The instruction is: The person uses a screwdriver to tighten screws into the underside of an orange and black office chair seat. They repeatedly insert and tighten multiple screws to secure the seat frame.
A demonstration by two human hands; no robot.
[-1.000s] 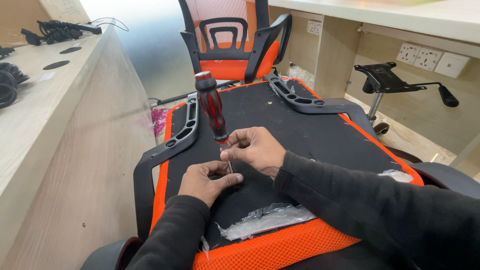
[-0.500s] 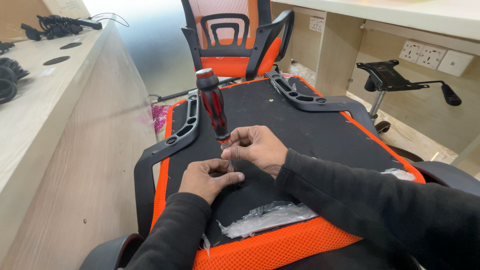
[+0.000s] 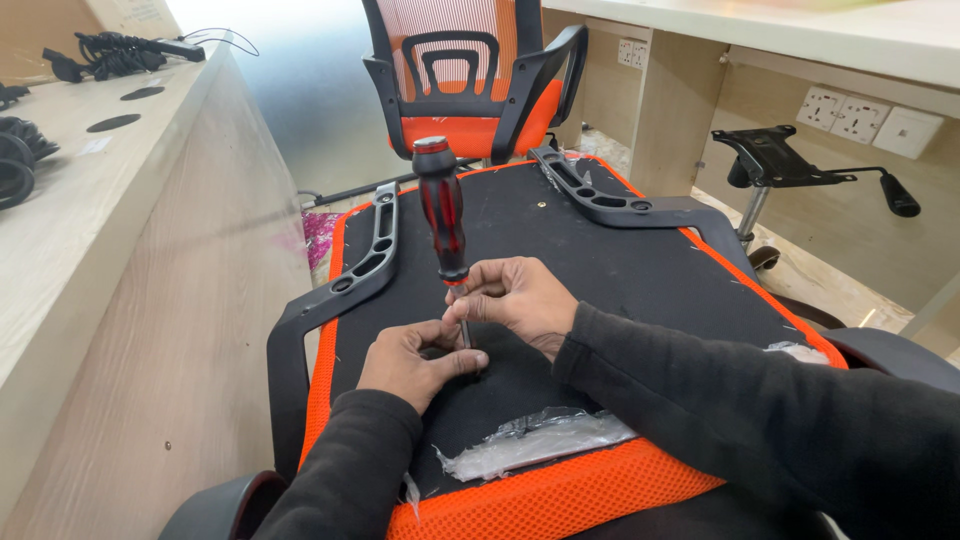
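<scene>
The screwdriver [image 3: 443,215], with its red and black handle, is held upright near the front middle of the upturned seat base [image 3: 600,260], its tip set against the black underside. Compared with a second ago, the tool is stood more nearly vertical and the fingers are drawn in closer about the shaft; the tip has barely shifted, so the same spot on the underside appears to be worked at.

The right hand [image 3: 520,300] is closed around the metal shaft just below the handle, pinching it. The left hand [image 3: 412,362] is curled, its fingertips pressed to the shaft's lower end at the fabric; whether a screw is held there cannot be told, since the fingers hide the tip.

A black armrest bracket [image 3: 365,262] lies along the left edge of the seat and another armrest bracket [image 3: 610,195] along the far right edge. Crumpled clear plastic wrap [image 3: 535,442] lies near the front edge, just short of the orange mesh. Beyond, an assembled orange chair [image 3: 465,75] is stood, and a chair mechanism [image 3: 780,160] on its post is seen at the right. A light wooden desk [image 3: 90,220] with cables runs along the left. Nothing is set between the hands and the tool.
</scene>
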